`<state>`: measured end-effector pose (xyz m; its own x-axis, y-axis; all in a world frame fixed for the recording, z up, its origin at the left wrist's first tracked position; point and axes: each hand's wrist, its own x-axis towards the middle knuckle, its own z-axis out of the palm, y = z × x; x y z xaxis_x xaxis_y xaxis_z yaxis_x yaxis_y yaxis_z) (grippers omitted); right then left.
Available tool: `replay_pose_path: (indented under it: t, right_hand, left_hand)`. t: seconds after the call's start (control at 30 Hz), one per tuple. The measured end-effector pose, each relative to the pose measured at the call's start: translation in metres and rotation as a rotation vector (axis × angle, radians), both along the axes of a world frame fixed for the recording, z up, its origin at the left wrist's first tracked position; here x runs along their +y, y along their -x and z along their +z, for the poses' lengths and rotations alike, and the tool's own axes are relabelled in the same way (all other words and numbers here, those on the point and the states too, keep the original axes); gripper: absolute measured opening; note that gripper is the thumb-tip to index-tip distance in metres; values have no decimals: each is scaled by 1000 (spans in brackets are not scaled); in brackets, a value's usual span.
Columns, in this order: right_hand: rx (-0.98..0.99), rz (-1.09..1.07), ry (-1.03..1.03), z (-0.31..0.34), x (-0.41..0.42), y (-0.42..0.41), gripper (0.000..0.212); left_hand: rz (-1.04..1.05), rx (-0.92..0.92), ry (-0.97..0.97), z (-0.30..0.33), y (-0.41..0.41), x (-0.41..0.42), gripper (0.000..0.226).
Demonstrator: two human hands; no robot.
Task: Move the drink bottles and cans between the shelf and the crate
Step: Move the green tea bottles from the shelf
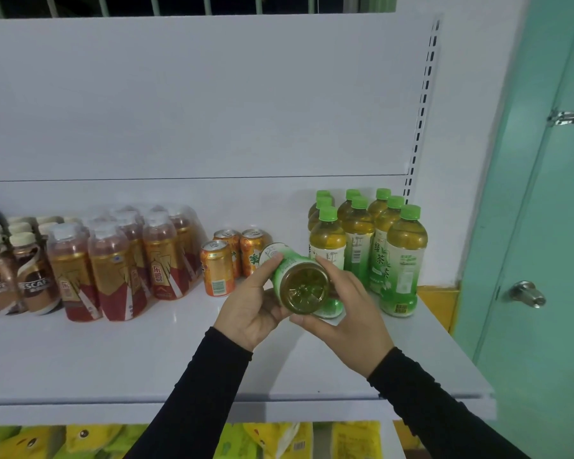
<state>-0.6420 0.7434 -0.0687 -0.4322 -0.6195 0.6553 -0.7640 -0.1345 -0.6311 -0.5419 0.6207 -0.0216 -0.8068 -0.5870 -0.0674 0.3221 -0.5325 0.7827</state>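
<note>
A green tea bottle [300, 279] is held between two hands above the middle of a white shelf [113, 356], in front of its right-hand group of bottles. The left hand [249, 309] is curled round the bottle's left side, fingers over the label and thumb underneath. The right hand [345, 309] cups the right side, fingers bent along the body and thumb under the base. Both arms are covered by black ribbed sleeves [421, 399].

The bottle is clear, smooth plastic filled with amber-green liquid and wrapped in a glossy green and white label. It is tipped on its side: the long axis runs away from the viewer, the moulded round base faces the camera, and the neck points towards the shelf's back edge.

Upright green-capped bottles [378, 240] are grouped at the right edge, three orange cans [227, 260] are set near the middle, and shrink-wrapped red and gold bottles [120, 260] and coffee bottles [14, 270] are lined up towards the left edge.
</note>
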Motion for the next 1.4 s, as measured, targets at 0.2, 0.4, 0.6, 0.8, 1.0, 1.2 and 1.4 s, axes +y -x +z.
replay_pose_path:
  t: [0.2,0.4,0.6,0.8,1.0,1.2,1.4]
  right_hand:
    - [-1,-4,-22,1,3,0,89]
    - [-56,18,-55,-8,6,5,88]
    - [-318,211,-129,-10,11,10,87]
    - [-398,217,-193,-12,11,20,58]
    - [-386,102,-147,-38,16,32,71]
    - [-288,-44,-165,-44,23,52,73]
    - [-259,-127,-136,-47,27,60,71]
  left_hand:
    - [-1,-8,-19,-1,1,1,23]
    - [29,-46,77,3,3,0,60]
    - [127,41,363,-4,11,-3,87]
    - [38,18,685,-16,11,-2,105]
    - [112,-4,860,2,13,0,62]
    - [63,23,985,-8,15,3,73]
    - [14,-10,1069,-13,18,10,77]
